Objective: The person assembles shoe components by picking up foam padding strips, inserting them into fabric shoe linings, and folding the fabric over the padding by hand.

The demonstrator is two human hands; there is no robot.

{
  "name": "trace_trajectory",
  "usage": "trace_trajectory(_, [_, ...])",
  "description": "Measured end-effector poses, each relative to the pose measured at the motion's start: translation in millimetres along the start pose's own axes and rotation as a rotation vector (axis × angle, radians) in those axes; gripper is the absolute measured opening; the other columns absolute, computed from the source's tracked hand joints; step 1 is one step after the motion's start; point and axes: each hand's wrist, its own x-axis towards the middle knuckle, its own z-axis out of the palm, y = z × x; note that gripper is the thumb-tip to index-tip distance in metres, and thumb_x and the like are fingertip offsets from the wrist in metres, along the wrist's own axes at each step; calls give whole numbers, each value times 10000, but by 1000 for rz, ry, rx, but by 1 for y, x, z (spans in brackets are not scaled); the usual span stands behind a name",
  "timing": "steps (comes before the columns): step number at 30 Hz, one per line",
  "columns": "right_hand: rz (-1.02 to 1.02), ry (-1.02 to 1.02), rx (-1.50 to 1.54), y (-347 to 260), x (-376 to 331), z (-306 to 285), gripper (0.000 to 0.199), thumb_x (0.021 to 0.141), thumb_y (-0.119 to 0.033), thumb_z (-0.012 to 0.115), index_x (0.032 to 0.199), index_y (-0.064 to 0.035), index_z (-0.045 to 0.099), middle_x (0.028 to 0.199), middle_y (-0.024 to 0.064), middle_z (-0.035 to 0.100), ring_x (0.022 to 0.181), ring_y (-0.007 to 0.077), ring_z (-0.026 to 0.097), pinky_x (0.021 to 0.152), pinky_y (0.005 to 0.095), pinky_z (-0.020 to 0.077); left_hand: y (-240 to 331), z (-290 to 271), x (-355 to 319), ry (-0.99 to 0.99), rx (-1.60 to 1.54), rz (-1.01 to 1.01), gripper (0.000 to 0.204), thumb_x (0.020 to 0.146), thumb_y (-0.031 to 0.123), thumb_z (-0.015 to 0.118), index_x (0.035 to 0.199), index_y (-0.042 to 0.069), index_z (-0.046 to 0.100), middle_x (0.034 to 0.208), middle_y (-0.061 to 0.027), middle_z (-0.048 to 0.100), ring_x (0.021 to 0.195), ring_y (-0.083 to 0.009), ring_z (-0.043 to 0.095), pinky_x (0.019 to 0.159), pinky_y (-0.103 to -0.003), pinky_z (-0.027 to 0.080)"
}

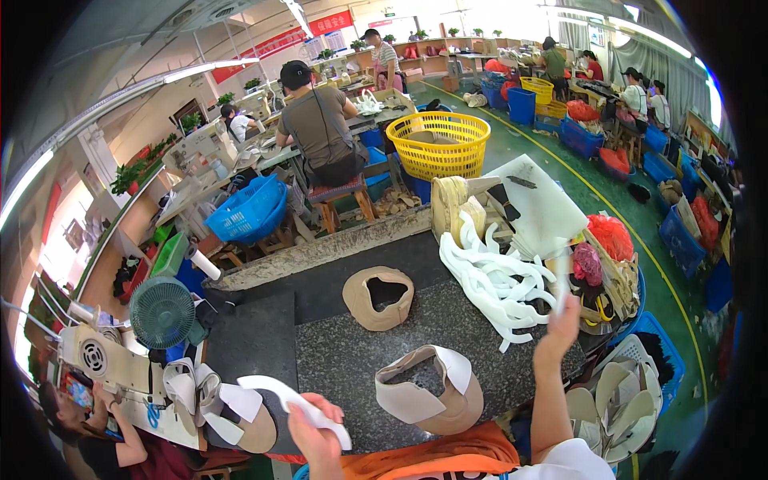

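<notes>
My left hand (317, 436), low in the picture, is closed around a curved white foam strip (276, 392). On the right, my raised right hand (558, 330) pinches another pale strip (562, 276), which is partly blurred. Beside that hand lies a tangled pile of white curved strips (500, 276). Between my hands, a beige shoe upper with a white-lined collar (468, 402) rests on the dark speckled stone slab (336, 364). Farther back on the bench lies a second beige upper (364, 310). More uppers (260, 432) sit left of my left hand.
A green fan (162, 312) and a sewing machine (104, 356) stand at left, where a person sits with a phone. Bundled strips (456, 204) and a white sheet (540, 200) occupy the bench's far right. A basket of pieces (616, 400) is at right; another person sits ahead.
</notes>
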Motion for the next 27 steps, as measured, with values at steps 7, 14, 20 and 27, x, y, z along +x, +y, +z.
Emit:
trace_trajectory(7, [161, -163, -137, 27, -41, 31, 254, 862, -79, 603, 1046, 34, 470, 860, 161, 589, 668, 261, 595, 598, 321, 463, -19, -32, 4, -47, 994, 336, 249, 802, -3, 482, 1042, -25, 544, 882, -148, 566, 778, -285, 548, 700, -390, 447])
trace_trajectory(14, [537, -296, 606, 17, -37, 47, 164, 901, -21, 510, 1035, -5, 417, 881, 97, 597, 759, 136, 602, 682, 261, 483, -48, -97, 27, 242, 1929, 500, 326, 736, -33, 524, 1059, 6, 559, 961, -184, 524, 932, -367, 508, 828, -452, 401])
trace_trajectory(20, [624, -513, 614, 28, -49, 56, 185, 905, -23, 504, 1058, -4, 401, 866, 96, 595, 681, 113, 595, 603, 233, 487, -79, -102, 37, 227, 1899, 542, 291, 809, 71, 577, 1094, 19, 557, 1086, -210, 510, 982, -398, 503, 840, -477, 417])
trace_trajectory(27, [678, -573, 665, 12, -41, 51, 166, 923, -61, 479, 1062, 16, 429, 810, 91, 603, 657, 113, 585, 599, 238, 490, -76, -101, 35, 220, 1905, 514, 285, 801, 83, 578, 1074, 4, 565, 1094, -214, 525, 992, -390, 503, 846, -470, 415])
